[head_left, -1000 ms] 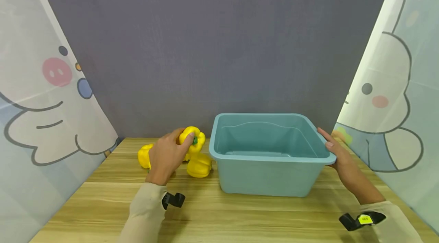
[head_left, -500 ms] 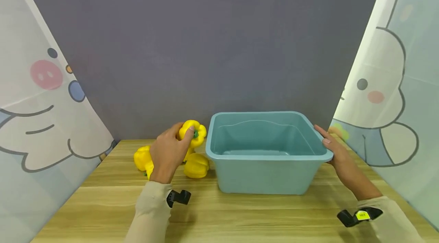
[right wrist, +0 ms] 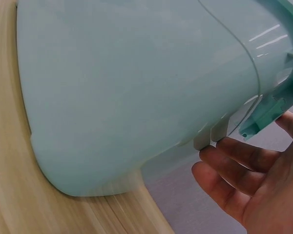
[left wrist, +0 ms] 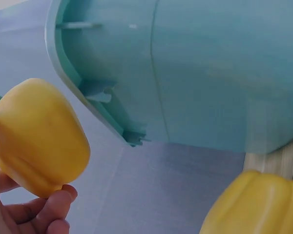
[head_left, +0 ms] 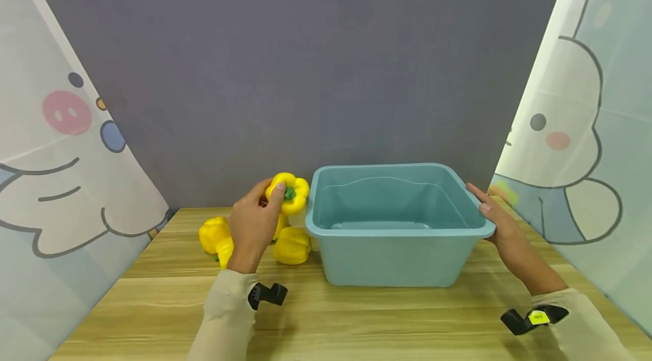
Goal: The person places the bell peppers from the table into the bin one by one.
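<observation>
My left hand (head_left: 253, 229) holds a yellow bell pepper (head_left: 298, 199) above the table, just left of the blue-green plastic tub (head_left: 392, 259). Its green stem faces the head camera, and the thumb lies beside it. In the left wrist view the fingers curl under the same bell pepper (left wrist: 44, 136), apart from the tub's rim (left wrist: 63, 73). At the tub's right side, my right hand (head_left: 504, 231) grips the rim, thumb on top. The right wrist view shows bent fingers (right wrist: 234, 168) against the outer wall below the rim. The tub's visible inside holds nothing.
Several more yellow bell peppers lie on the wooden table (head_left: 326, 327): one (head_left: 292, 246) close to the tub's left wall, another (head_left: 213, 234) left of my left hand, others partly hidden. A grey panel (head_left: 326, 67) stands behind, with cartoon-printed sheets (head_left: 41, 191) at both sides.
The left hand has raised the bell pepper slightly and shifted it toward the tub. The right hand keeps its place on the rim. The head view has turned a little.
</observation>
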`<state>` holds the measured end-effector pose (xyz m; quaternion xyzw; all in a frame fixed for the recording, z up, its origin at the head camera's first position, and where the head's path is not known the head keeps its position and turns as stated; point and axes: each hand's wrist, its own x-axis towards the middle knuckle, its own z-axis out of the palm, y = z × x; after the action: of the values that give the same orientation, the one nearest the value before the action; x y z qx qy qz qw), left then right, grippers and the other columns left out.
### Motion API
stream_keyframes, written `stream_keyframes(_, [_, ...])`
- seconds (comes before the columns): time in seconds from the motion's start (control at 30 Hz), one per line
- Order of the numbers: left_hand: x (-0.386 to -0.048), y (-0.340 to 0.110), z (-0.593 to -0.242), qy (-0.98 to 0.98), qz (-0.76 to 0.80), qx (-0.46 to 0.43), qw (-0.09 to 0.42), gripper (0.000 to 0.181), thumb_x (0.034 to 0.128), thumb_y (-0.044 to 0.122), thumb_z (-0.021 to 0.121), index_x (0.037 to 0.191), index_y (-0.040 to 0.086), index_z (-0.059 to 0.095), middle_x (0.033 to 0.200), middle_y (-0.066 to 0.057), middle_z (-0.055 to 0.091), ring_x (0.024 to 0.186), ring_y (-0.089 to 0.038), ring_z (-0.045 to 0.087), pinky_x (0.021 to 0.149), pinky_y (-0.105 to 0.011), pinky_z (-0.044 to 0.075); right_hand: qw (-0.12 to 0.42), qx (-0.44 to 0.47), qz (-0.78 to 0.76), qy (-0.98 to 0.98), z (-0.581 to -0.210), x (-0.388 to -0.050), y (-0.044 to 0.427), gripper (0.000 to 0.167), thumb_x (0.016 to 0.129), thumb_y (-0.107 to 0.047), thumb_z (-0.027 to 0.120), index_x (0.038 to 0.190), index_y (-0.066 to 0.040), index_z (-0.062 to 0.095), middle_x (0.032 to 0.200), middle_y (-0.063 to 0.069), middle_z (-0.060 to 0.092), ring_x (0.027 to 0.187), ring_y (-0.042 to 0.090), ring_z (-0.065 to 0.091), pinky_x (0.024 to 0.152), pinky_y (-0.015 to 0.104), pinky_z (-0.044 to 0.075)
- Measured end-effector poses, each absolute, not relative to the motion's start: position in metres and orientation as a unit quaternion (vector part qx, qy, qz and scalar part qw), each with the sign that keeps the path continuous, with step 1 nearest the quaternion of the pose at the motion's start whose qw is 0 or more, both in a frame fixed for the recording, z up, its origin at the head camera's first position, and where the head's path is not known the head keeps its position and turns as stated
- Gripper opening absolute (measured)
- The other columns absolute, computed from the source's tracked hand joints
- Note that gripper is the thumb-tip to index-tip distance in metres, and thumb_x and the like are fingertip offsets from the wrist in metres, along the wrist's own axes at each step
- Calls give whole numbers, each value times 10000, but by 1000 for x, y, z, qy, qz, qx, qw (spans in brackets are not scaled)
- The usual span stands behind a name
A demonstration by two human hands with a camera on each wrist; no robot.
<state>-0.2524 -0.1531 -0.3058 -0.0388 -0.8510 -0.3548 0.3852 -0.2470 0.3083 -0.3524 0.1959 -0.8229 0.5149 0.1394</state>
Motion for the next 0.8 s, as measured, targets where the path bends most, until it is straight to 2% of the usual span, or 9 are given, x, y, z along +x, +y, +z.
stream_keyframes(0.1, [-253, -148, -305, -846, -376, -46, 375, 519, 1006, 569, 478, 1263, 178, 702, 761, -7, 631, 589, -196, 495, 528, -359, 379, 143, 195, 513, -824, -351, -245, 310, 530, 1106, -315, 223, 1623, -214, 176, 1558, 122, 333, 1133, -7, 507, 784, 279, 497])
stream_keyframes(0.2, [-252, -147, -303, -844, -389, -46, 367, 527, 1006, 574, 479, 1274, 177, 696, 748, -11, 613, 576, -205, 481, 523, -356, 373, 141, 196, 519, -820, -350, -245, 310, 536, 1106, -318, 226, 1622, -182, 176, 1555, 130, 338, 1137, -1, 512, 787, 290, 499])
stream_keyframes(0.47, [-251, -145, -299, -854, -371, -65, 360, 520, 1003, 583, 477, 1278, 197, 691, 733, 2, 609, 541, -203, 468, 476, -342, 354, 144, 200, 533, -809, -351, -241, 308, 542, 1106, -312, 231, 1616, -134, 182, 1475, -61, 391, 1132, -11, 524, 787, 281, 506])
stream_keyframes(0.8, [-248, -135, -286, -862, -340, -119, 356, 499, 987, 589, 506, 1273, 228, 700, 823, 32, 656, 638, -156, 510, 534, -350, 401, 144, 203, 521, -816, -351, -243, 306, 539, 1108, -307, 229, 1620, -148, 171, 1554, 249, 300, 1147, -23, 505, 794, 263, 500])
